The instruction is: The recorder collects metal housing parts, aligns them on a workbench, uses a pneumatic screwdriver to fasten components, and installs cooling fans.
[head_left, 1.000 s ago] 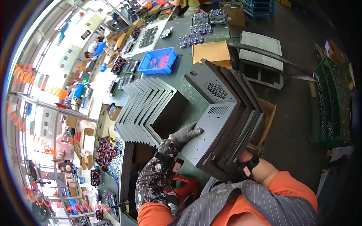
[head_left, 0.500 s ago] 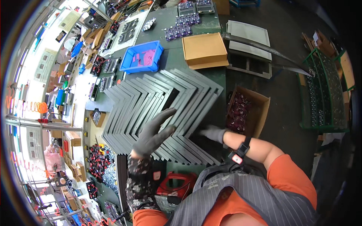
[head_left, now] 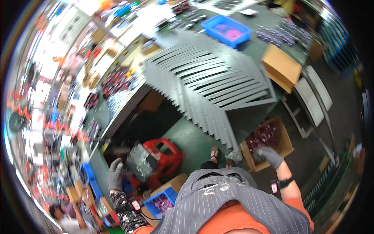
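My left hand (head_left: 115,174), in a grey glove, hangs at the left with its fingers stretched out and nothing visible in it. It is nearest to a red stool-like object (head_left: 171,156) with a clear-wrapped bundle (head_left: 142,163) on it. My right hand (head_left: 269,156), gloved too, is over the near edge of a cardboard box (head_left: 287,147) of dark red parts (head_left: 263,137). Its fingers look extended, though slightly blurred, and I see nothing held. Beyond both hands, grey angled metal frames (head_left: 202,91) lie nested in rows on the green table.
A blue tray (head_left: 245,39) with pink pieces and a closed cardboard box (head_left: 281,66) sit on the table's far side. Red and silver parts (head_left: 119,84) are heaped at the left. Near my left side is a small blue bin (head_left: 171,192). A person (head_left: 72,222) is at the lower left.
My view has turned and my body has stepped back from the frames. My left hand has left them and dropped to my side; my right hand has moved to the box of dark red parts.
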Motion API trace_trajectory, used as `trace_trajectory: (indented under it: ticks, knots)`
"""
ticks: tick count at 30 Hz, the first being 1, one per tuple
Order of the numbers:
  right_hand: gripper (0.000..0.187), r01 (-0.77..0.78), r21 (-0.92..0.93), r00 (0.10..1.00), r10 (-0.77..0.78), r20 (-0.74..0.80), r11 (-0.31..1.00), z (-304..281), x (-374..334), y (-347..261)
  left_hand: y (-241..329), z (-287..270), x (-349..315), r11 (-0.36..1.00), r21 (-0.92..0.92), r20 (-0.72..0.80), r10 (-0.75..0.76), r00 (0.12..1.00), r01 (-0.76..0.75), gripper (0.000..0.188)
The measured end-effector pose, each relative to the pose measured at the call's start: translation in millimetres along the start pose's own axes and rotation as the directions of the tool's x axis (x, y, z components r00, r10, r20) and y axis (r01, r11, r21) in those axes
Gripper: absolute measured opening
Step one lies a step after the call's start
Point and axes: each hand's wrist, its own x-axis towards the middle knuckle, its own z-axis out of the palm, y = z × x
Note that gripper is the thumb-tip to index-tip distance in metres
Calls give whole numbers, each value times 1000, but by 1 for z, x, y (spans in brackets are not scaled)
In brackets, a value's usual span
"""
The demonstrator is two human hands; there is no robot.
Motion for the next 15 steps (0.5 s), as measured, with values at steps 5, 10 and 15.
trace_trajectory:
  ticks: [5, 10, 15]
  knots:
    - [36, 48, -658, 928, 211, 307, 751, 71, 13, 66, -229, -30, -69, 771, -167, 95, -608, 789, 614, 25]
    - [37, 186, -799, 902, 224, 370, 571, 118, 52, 43, -307, 12, -139, 742, 563, 287, -589, 756, 364, 31]
    - [40, 11, -726, 951, 216, 219, 688, 200, 113, 40, -319, 2, -112, 777, 229, 266, -629, 730, 587, 37]
